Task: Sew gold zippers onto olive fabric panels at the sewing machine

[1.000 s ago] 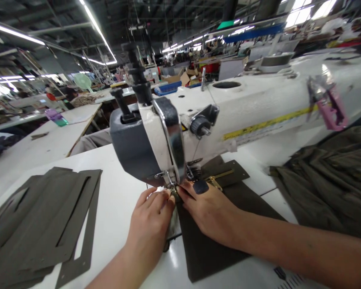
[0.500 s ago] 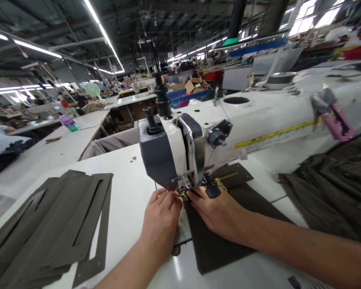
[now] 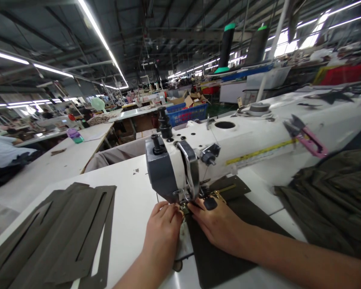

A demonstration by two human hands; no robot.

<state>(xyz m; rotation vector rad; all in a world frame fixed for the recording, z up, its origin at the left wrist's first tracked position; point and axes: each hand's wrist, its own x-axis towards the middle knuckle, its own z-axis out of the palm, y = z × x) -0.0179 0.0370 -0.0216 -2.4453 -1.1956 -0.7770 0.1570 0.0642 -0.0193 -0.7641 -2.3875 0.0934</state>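
A dark olive fabric panel [image 3: 210, 257] lies beneath the head of a white sewing machine [image 3: 174, 172]. My right hand [image 3: 219, 226] presses on this panel with fingers close together, their tips beside the presser foot [image 3: 185, 208]. My left hand [image 3: 164, 228] is closed just left of the foot, its fingers curled and its thumb tucked in. Whatever its fingertips pinch is hidden. Behind my right hand, a brass-coloured guide [image 3: 219, 195] and another dark strip [image 3: 233, 186] show by the machine's base.
Stacked olive pieces with slots [image 3: 69, 228] lie at left on the white table [image 3: 129, 188]. Bunched dark fabric [image 3: 333, 200] sits at right. Pink-handled thread snips [image 3: 311, 140] rest against the machine arm. Behind stand a blue crate [image 3: 189, 114] and thread cones [image 3: 227, 48].
The view has tilted upward and shifted slightly, so more of the thread cones shows. Both hands stay at the presser foot, with no clear movement of the panel.
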